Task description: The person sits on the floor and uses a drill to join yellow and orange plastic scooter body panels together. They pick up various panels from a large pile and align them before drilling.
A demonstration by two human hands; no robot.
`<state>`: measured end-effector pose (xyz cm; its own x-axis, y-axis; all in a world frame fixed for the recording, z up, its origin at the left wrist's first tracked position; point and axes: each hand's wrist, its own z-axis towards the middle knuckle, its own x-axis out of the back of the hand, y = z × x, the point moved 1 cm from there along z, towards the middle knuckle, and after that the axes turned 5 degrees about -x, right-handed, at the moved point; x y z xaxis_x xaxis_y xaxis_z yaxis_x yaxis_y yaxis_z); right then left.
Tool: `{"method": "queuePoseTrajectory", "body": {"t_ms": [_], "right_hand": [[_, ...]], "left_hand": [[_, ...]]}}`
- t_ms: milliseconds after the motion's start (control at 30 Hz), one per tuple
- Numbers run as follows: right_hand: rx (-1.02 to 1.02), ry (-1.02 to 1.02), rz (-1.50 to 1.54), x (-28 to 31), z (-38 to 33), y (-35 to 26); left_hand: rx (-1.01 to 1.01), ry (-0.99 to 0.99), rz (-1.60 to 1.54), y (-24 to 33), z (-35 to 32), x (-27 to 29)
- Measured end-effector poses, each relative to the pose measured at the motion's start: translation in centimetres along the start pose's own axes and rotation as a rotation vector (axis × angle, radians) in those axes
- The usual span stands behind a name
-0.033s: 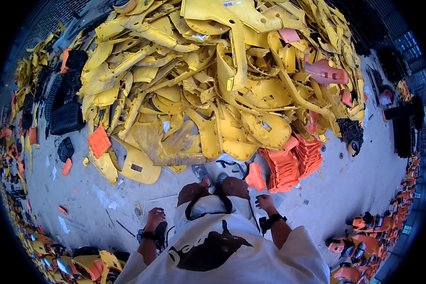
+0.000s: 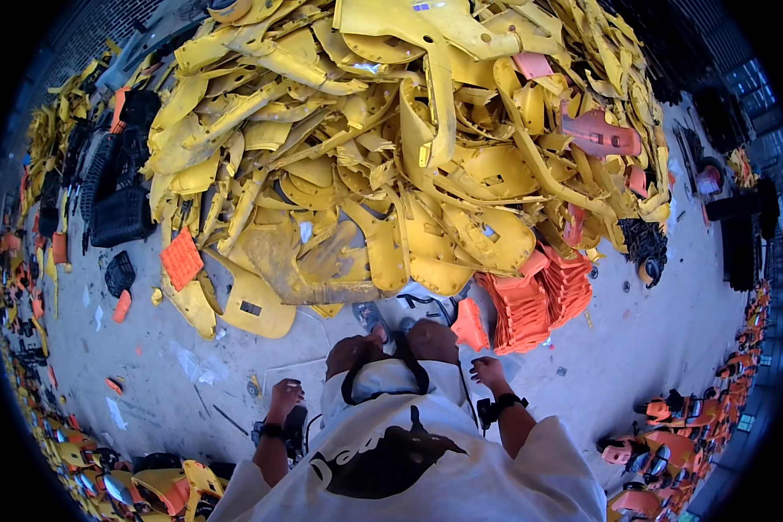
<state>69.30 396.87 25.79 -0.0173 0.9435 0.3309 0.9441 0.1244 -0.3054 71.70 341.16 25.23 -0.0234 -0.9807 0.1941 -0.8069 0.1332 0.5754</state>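
Note:
My left hand [image 2: 284,396] hangs beside my left leg, holding nothing, its fingers loosely bent and apart. On the other side my right hand [image 2: 489,371] hangs just behind an orange plastic part [image 2: 470,325] lying on the floor, without touching it. Its fingers are also apart with nothing between them. In front of my feet rises a large heap of yellow plastic panels [image 2: 322,252], curved and scuffed, some with cut-out holes. A stack of ribbed orange panels [image 2: 520,313] leans against the heap's near right edge.
An orange grid-patterned panel [image 2: 182,259] lies at the heap's near left. Black plastic crates [image 2: 122,217] stand farther left. Orange and yellow scooters [image 2: 670,444] line the right rim, with more at lower left. Paper scraps [image 2: 196,364] litter the grey floor [image 2: 574,391].

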Motion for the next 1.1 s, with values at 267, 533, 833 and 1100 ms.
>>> {"method": "queuePoseTrajectory", "body": {"t_ms": [267,533,833,1100], "right_hand": [[0.249,0.191,0.06,1.2,-1.3,-3.3],[0.194,0.197,0.179,3.1,-0.8,-8.6],[0.346,0.117,0.142,5.2,5.4,-23.5],[0.55,0.067,0.162,4.1,5.0,-31.1]], "left_hand": [[0.024,-0.085,0.056,1.5,3.2,1.4],[0.04,0.053,-0.033,2.8,7.7,2.1],[-0.001,0.053,-0.037,5.8,7.4,-0.7],[0.086,0.097,-0.002,5.4,4.4,0.1]]}}
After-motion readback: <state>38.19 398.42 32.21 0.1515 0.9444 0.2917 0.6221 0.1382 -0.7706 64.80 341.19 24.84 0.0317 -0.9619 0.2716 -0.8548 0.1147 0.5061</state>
